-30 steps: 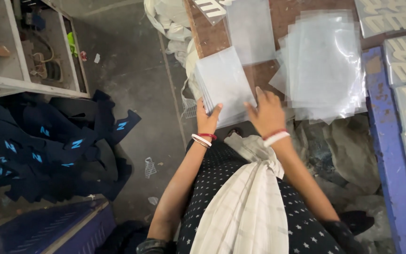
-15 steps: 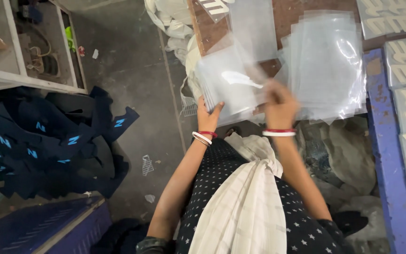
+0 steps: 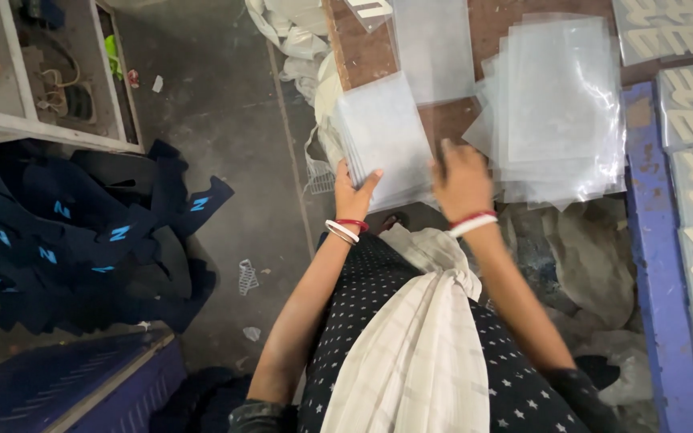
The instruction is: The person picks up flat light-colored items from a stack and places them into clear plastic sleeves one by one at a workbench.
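while left hand (image 3: 352, 190) grips, clear sheet stack (image 3: 382, 136) above, right hand (image 3: 460, 178) touching

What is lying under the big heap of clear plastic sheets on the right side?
Under the heap of clear sheets a brown wooden tabletop shows, with a blue frame at its right edge. Whatever else lies beneath is covered.

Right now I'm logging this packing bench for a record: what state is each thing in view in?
left hand: grips the lower edge of the bag stack.
right hand: blurred, flat on the stack's right edge.
stack of clear bags: held, squared up.
loose pile of clear bags: fanned out, untidy, on the wooden table.
dark blue garments: heaped on the floor.
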